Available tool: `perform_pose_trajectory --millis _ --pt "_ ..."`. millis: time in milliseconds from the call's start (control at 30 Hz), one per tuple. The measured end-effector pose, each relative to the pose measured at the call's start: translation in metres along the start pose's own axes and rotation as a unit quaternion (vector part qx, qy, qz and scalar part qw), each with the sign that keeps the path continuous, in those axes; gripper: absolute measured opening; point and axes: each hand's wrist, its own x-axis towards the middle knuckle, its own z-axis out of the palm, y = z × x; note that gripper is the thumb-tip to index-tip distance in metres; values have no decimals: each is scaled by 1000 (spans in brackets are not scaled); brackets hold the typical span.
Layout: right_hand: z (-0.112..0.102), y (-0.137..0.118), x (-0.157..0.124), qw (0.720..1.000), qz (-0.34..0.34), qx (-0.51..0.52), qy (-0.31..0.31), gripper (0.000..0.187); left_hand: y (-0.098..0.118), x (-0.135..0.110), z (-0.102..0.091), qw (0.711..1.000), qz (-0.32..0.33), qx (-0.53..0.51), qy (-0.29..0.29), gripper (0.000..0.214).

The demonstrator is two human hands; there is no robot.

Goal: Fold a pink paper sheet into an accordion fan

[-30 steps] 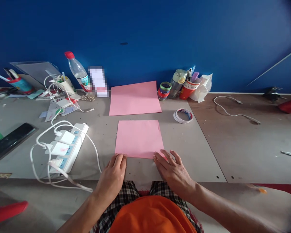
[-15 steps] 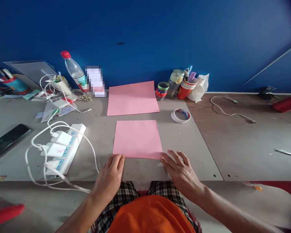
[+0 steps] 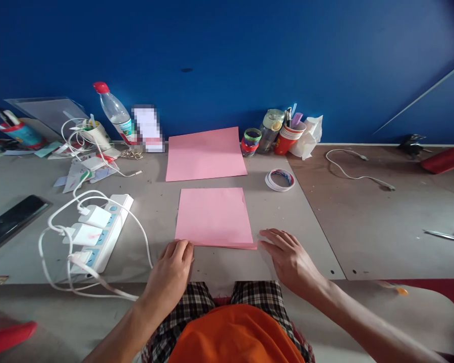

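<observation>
The nearer sheet of pink paper (image 3: 215, 217) lies flat on the desk in front of me, a narrow folded strip along its near edge. My left hand (image 3: 175, 262) is closed at its near left corner, fingertips pressed on the edge. Just beyond the near right corner, my right hand (image 3: 287, 254) is open, fingers stretched out and a small gap from the paper. That right corner of the strip is slightly raised. Behind it lies a second pink sheet (image 3: 206, 155), its far side against the blue wall.
A white power strip (image 3: 113, 227) with chargers and tangled cables sits left. A roll of tape (image 3: 280, 180) lies right of the sheets. A plastic bottle (image 3: 113, 111), a phone (image 3: 148, 128) and a red paper cup (image 3: 287, 138) stand along the wall. Scissors (image 3: 446, 236) lie far right.
My right hand has moved off the paper's near right corner, slightly to the right. The folded strip at the near edge now shows more. My left hand stays at its corner.
</observation>
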Motion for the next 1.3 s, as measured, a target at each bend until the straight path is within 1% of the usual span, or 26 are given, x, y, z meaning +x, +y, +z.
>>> perform_pose_trajectory --millis 67,167,300,433,533,633,733,800,867,933,1033,1100,1167,1233,1300 --pt "-5 -3 8 1000 7 21 15 33 1 5 -8 1000 -1 8 -13 20" --pt "-7 -12 18 999 2 36 10 27 4 13 -15 1000 0 17 -17 19" --pt "2 -21 28 999 -16 30 -18 18 8 25 -13 999 28 3 -30 21" --pt "14 -20 35 998 -36 23 -35 12 6 35 -8 997 51 -9 -63 25" --pt "18 -16 40 998 -47 15 -50 14 2 41 -7 994 69 -15 -82 25" --pt "16 -11 47 997 -47 18 -64 21 -4 45 -10 992 71 -36 -95 25" --pt "9 -7 55 995 -43 35 -77 24 -10 48 -14 988 57 -90 -109 25" --pt "2 -5 60 993 -36 61 -97 24 -14 48 -16 983 43 -141 -114 27" --pt "-6 -4 64 987 -31 100 -123 20 -18 48 -18 973 24 -197 -114 29" --pt "-13 -4 67 980 -31 135 -144 16 -20 48 -21 959 3 -258 -113 28" --pt "-22 -5 71 970 -24 184 -160 16 -22 49 -29 930 -27 -344 -128 25" --pt "-28 -6 74 954 15 239 -177 18 -23 50 -36 910 -43 -381 -155 27" --pt "-38 -6 78 924 70 302 -221 16 -25 51 -46 892 -54 -402 -198 28" --pt "-52 -8 81 882 109 357 -286 14 -25 51 -62 867 -65 -421 -257 28" --pt "-74 -13 81 834 119 407 -353 11 -25 49 -84 827 -61 -457 -322 27"
